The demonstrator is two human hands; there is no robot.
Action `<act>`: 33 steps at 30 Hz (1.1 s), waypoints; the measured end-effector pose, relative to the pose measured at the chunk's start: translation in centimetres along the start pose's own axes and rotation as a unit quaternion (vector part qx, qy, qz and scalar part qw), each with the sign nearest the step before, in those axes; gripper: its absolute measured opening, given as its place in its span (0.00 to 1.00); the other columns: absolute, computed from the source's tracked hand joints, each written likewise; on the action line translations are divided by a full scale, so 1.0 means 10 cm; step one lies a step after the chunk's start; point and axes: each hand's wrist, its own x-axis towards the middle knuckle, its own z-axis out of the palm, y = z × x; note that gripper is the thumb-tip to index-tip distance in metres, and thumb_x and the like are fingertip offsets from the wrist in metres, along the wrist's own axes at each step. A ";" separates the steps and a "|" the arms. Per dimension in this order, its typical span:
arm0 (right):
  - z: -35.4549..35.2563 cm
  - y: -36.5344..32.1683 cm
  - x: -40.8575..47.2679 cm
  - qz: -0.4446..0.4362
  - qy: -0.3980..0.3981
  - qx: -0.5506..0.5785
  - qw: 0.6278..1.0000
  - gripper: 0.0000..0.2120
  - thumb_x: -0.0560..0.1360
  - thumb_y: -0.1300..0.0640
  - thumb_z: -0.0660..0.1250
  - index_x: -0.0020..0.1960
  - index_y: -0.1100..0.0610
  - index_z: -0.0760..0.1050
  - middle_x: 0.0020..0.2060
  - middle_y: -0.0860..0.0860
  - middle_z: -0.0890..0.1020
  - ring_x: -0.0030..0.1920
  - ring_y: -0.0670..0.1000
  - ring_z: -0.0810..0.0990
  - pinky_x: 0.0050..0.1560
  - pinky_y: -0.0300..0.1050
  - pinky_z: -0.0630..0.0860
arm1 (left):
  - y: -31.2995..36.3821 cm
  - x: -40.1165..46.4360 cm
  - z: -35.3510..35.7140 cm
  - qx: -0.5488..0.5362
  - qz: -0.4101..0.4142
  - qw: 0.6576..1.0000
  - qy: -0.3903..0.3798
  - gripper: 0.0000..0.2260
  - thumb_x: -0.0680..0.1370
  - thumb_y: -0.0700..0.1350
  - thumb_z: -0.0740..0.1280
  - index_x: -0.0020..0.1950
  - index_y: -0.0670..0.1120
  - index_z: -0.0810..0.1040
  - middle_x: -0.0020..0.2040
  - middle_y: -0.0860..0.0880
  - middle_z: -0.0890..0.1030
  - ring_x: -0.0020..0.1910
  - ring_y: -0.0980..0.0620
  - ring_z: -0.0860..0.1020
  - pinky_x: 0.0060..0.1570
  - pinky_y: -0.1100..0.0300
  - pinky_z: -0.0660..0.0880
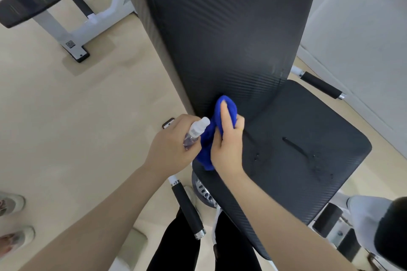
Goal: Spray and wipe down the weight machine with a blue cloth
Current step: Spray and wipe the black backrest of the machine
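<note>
My right hand [228, 141] grips the bunched blue cloth [214, 132] and presses it where the black backrest [220, 28] of the weight machine meets its seat pad [297, 149]. My left hand [171, 145] is curled around a small clear spray bottle [195, 133], its white cap just beside the cloth.

At the centre of the frame the right hand [226, 138] grips a blue cloth [220, 121] against the black back pad [220, 28] where it meets the seat pad [297, 149]. The left hand [174, 145] holds a small clear spray bottle [196, 132] (white cap) just beside it. 2 shoes [13, 222] show at lower left.
</note>
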 end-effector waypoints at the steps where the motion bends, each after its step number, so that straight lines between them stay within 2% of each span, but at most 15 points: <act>1: -0.05 0.04 0.09 0.012 0.008 0.008 1.000 0.34 0.73 0.74 0.55 0.71 0.44 0.58 0.54 0.50 0.65 0.48 0.48 0.70 0.52 0.34 0.65 | 0.01 0.00 0.01 0.002 -0.003 1.000 -0.001 0.11 0.69 0.47 0.58 0.51 0.54 0.69 0.48 0.56 0.74 0.38 0.53 0.72 0.34 0.52 0.75; 4: -0.27 0.18 0.56 0.043 0.087 -0.010 0.995 0.33 0.71 0.75 0.53 0.72 0.53 0.63 0.52 0.53 0.65 0.47 0.50 0.69 0.50 0.31 0.62 | 0.07 0.01 0.02 -0.001 -0.021 1.000 -0.005 0.10 0.70 0.47 0.59 0.50 0.56 0.68 0.41 0.54 0.78 0.38 0.52 0.73 0.34 0.50 0.75; 7: -0.46 0.31 0.98 0.115 0.106 -0.023 0.987 0.31 0.74 0.72 0.52 0.74 0.51 0.60 0.56 0.55 0.66 0.49 0.48 0.69 0.50 0.30 0.62 | 0.08 0.03 0.08 0.008 -0.032 0.999 -0.004 0.11 0.70 0.47 0.60 0.51 0.57 0.68 0.36 0.56 0.77 0.38 0.51 0.73 0.33 0.54 0.75; 10: -0.44 0.31 0.93 0.116 0.113 -0.030 0.986 0.32 0.74 0.72 0.53 0.74 0.49 0.58 0.57 0.55 0.66 0.47 0.48 0.70 0.49 0.31 0.63 | 0.13 0.06 0.19 0.015 -0.041 0.999 -0.002 0.12 0.70 0.44 0.62 0.50 0.57 0.69 0.33 0.59 0.73 0.37 0.52 0.72 0.33 0.57 0.72; 13: -0.29 0.30 0.50 0.022 0.048 -0.059 0.997 0.34 0.73 0.74 0.56 0.74 0.52 0.59 0.55 0.52 0.65 0.46 0.48 0.69 0.50 0.33 0.65 | 0.17 0.06 0.28 0.007 -0.055 0.998 -0.036 0.12 0.70 0.44 0.63 0.49 0.58 0.68 0.34 0.59 0.73 0.38 0.55 0.73 0.34 0.65 0.69; 16: -0.32 0.31 0.29 -0.002 -0.043 -0.065 0.997 0.34 0.73 0.74 0.56 0.75 0.52 0.57 0.56 0.53 0.65 0.48 0.49 0.70 0.50 0.35 0.67 | 0.20 0.09 0.35 0.017 -0.046 0.997 -0.065 0.10 0.71 0.45 0.63 0.49 0.58 0.69 0.35 0.62 0.72 0.38 0.57 0.73 0.33 0.69 0.66; 19: -0.49 0.37 0.65 0.011 0.006 -0.045 0.999 0.33 0.72 0.74 0.55 0.74 0.53 0.60 0.53 0.53 0.65 0.46 0.50 0.70 0.47 0.34 0.65 | 0.25 0.15 0.41 0.024 -0.062 0.996 -0.064 0.08 0.71 0.43 0.65 0.49 0.53 0.73 0.35 0.60 0.73 0.40 0.56 0.72 0.33 0.67 0.67; 21: -0.63 0.40 1.01 0.072 0.048 -0.025 0.996 0.32 0.73 0.72 0.53 0.74 0.53 0.59 0.56 0.55 0.67 0.46 0.49 0.69 0.47 0.31 0.63 | 0.30 0.18 0.46 0.027 -0.074 0.995 -0.068 0.09 0.72 0.39 0.66 0.48 0.51 0.74 0.36 0.58 0.73 0.41 0.55 0.72 0.35 0.64 0.69; 23: -0.76 0.44 1.30 0.126 0.073 -0.021 0.989 0.32 0.75 0.70 0.52 0.75 0.50 0.57 0.60 0.56 0.67 0.44 0.46 0.69 0.45 0.27 0.61 | 0.32 0.21 0.50 0.028 -0.076 0.994 -0.078 0.10 0.72 0.39 0.65 0.46 0.54 0.72 0.37 0.58 0.73 0.41 0.55 0.72 0.36 0.65 0.69; 25: -0.87 0.50 1.49 0.143 0.094 -0.026 0.985 0.32 0.75 0.70 0.51 0.75 0.49 0.57 0.63 0.58 0.67 0.41 0.43 0.68 0.44 0.26 0.60 | 0.32 0.24 0.56 0.040 -0.071 0.992 -0.091 0.14 0.72 0.40 0.65 0.42 0.60 0.66 0.38 0.60 0.73 0.41 0.56 0.72 0.34 0.68 0.67; 27: -0.86 0.53 1.48 0.158 0.102 -0.033 0.982 0.32 0.76 0.70 0.51 0.75 0.49 0.56 0.63 0.58 0.66 0.41 0.45 0.68 0.43 0.27 0.60 | 0.31 0.25 0.60 0.045 -0.077 0.992 -0.093 0.13 0.72 0.42 0.65 0.44 0.60 0.67 0.39 0.63 0.73 0.40 0.58 0.73 0.34 0.67 0.68; 29: -0.74 0.58 1.25 0.128 0.081 -0.059 0.987 0.32 0.75 0.70 0.53 0.75 0.49 0.55 0.61 0.58 0.66 0.44 0.50 0.69 0.46 0.34 0.64 | 0.31 0.27 0.65 0.040 -0.084 0.992 -0.085 0.13 0.73 0.42 0.65 0.48 0.59 0.67 0.40 0.62 0.73 0.40 0.57 0.73 0.35 0.65 0.70; 31: -0.62 0.62 0.90 0.083 0.019 -0.065 0.994 0.32 0.75 0.70 0.55 0.75 0.50 0.55 0.59 0.58 0.66 0.44 0.50 0.70 0.47 0.40 0.68 | 0.32 0.29 0.71 0.035 -0.072 0.994 -0.080 0.12 0.72 0.43 0.64 0.48 0.58 0.67 0.41 0.60 0.73 0.41 0.56 0.72 0.35 0.65 0.69; 33: -0.59 0.66 0.71 0.086 -0.042 -0.052 0.994 0.32 0.76 0.70 0.55 0.75 0.50 0.54 0.59 0.56 0.66 0.43 0.49 0.70 0.45 0.38 0.68 | 0.35 0.34 0.74 0.037 -0.052 0.996 -0.070 0.09 0.71 0.45 0.62 0.47 0.57 0.67 0.44 0.59 0.72 0.40 0.55 0.71 0.33 0.61 0.71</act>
